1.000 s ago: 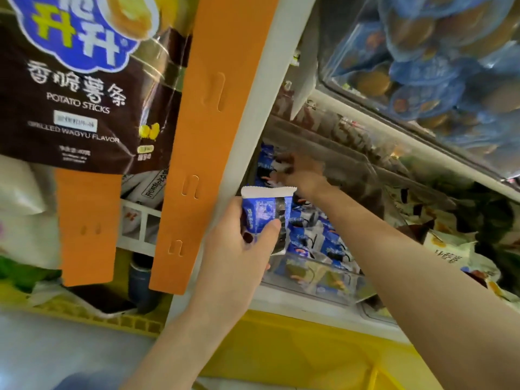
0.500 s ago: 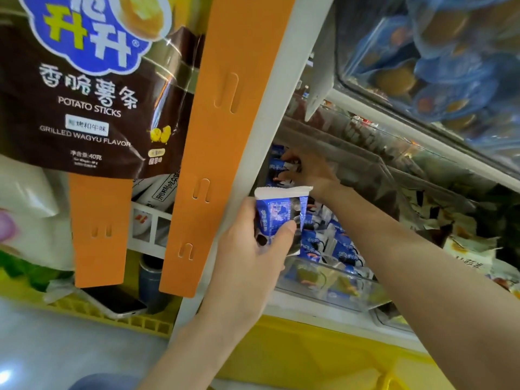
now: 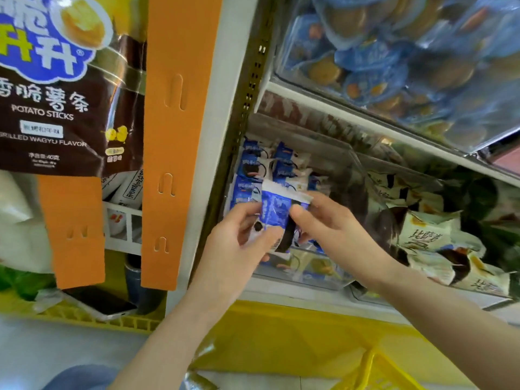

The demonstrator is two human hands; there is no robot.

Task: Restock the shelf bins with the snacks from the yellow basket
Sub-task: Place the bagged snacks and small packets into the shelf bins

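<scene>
A blue and white snack packet (image 3: 275,210) is held upright in front of a clear shelf bin (image 3: 304,274). My left hand (image 3: 239,246) grips its lower part from the left. My right hand (image 3: 329,223) pinches its right edge between thumb and fingers. The bin behind holds several more blue and white packets (image 3: 253,167), stacked toward the back. A corner of the yellow basket (image 3: 377,372) shows at the bottom right; its contents are out of view.
To the right, a neighbouring bin holds cream and dark snack packets (image 3: 430,243). Above, a shelf bin carries blue wrapped cakes (image 3: 380,52). At left hang orange strips (image 3: 168,136) and a brown potato sticks bag (image 3: 56,102). A phone (image 3: 98,302) lies on a yellow crate.
My right hand has drawn back out of the bin and now pinches the packet that my left hand was holding alone. The camera has moved closer.
</scene>
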